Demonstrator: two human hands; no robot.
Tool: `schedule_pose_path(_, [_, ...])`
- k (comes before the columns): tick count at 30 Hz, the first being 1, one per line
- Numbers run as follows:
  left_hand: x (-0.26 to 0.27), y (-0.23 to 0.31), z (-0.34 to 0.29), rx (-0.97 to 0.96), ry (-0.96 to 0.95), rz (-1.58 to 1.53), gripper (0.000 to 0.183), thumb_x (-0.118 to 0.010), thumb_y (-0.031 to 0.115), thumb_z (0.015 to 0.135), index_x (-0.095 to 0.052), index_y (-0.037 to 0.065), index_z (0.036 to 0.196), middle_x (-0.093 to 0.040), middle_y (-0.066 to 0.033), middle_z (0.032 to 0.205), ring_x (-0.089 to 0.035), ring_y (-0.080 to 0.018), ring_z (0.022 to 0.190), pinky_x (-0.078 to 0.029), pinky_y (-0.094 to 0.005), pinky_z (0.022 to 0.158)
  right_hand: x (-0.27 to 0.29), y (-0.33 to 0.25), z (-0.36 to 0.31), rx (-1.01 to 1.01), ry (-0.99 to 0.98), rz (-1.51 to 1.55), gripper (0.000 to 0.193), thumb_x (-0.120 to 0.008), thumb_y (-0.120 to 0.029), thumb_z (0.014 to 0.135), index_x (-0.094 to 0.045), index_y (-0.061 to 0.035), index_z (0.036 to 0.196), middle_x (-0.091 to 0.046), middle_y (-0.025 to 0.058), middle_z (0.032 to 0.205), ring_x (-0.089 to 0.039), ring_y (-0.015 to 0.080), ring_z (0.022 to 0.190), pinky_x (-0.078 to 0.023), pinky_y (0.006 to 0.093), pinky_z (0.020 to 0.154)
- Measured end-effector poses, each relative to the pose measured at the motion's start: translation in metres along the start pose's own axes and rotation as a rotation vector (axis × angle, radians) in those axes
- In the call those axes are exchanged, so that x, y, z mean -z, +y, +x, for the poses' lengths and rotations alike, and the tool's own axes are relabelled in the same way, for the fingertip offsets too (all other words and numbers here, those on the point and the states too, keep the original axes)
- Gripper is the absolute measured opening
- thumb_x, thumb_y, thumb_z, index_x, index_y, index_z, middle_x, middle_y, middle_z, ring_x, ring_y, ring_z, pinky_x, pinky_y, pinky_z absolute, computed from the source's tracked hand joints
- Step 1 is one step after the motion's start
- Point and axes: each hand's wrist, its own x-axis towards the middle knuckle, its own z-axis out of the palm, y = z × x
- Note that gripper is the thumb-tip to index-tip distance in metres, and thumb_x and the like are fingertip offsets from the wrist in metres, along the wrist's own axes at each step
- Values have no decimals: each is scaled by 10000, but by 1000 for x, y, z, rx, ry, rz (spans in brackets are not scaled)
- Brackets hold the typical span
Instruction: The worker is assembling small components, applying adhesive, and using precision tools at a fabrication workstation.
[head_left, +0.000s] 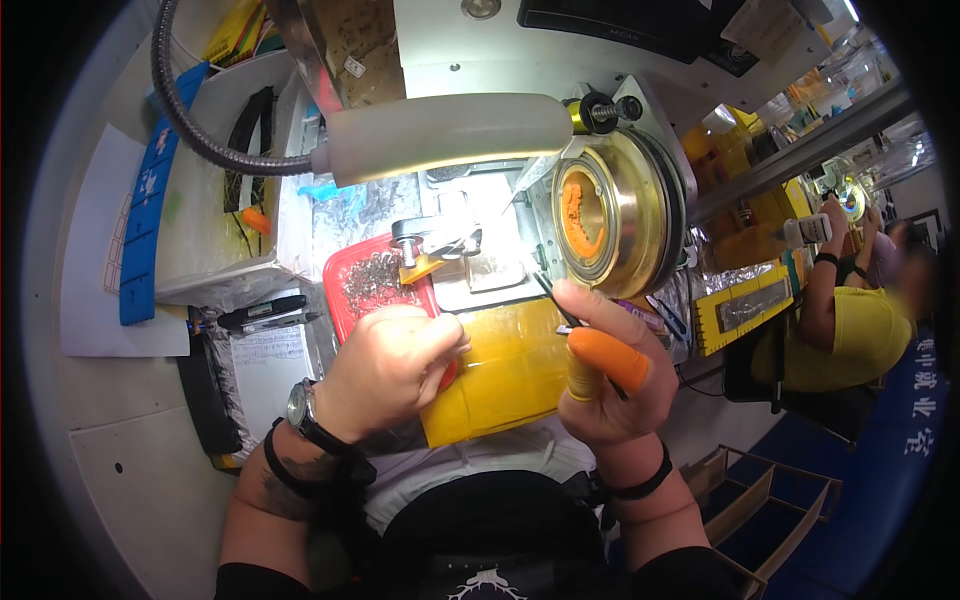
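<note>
My left hand is closed, thumb against curled fingers, over the near edge of a red tray. What it pinches, if anything, is hidden. Small shiny metal pieces fill that tray in a heap. On the other side, my right hand grips dark tweezers, their tips pointing away to the upper left. Orange and yellow finger covers sit on its digits. Beneath and between both hands lies a yellow mat. Just beyond is a brightly lit small metal fixture with a brass-coloured piece.
A pale lamp on a bendable metal neck hangs low over the work. Right of the fixture stands a round brass-coloured wheel. Pens and a written sheet lie left. A person in yellow sits at the far right.
</note>
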Motion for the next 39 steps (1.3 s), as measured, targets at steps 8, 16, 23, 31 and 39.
schedule_pose_path(8, [-1,-1,0,58,-32,26,122,-744,24,846,-623,30,864,-672,-148,772,-668,-361,710,-541,-429,651,-5,18,-44,3,-219,-72,307,-720,-60,807,-711,-42,1113,-728,181,1239,-734,278,886,-554,347,695])
schedule_pose_path(16, [-6,-3,1,14,-2,-7,118,-710,70,879,-594,45,890,-674,-128,773,-664,-348,724,-531,-438,674,4,17,-53,43,-398,-211,295,-646,-27,781,-730,-10,1063,-724,122,1249,-639,247,926,-485,355,761])
schedule_pose_path(23, [-1,4,2,101,-7,13,138,-724,7,845,-588,27,831,-641,-143,737,-657,-360,710,-525,-419,647,83,77,-49,-289,8,-658,611,-615,124,753,-587,4,1351,-691,159,1236,-616,413,1115,-465,470,1021])
schedule_pose_path(31, [-2,2,4,85,-2,-8,136,-726,1,832,-594,30,834,-661,-133,766,-672,-344,727,-534,-406,656,104,86,-40,-388,-151,-631,561,-635,117,773,-614,-56,1306,-722,112,1180,-593,378,1218,-440,456,1079])
schedule_pose_path(39, [8,1,3,-32,-92,-166,147,-752,-14,788,-620,24,841,-693,-118,770,-701,-323,711,-558,-387,658,112,88,-55,-524,-353,-672,145,-782,-61,803,-764,-48,946,-685,112,969,-580,360,993,-498,449,884])
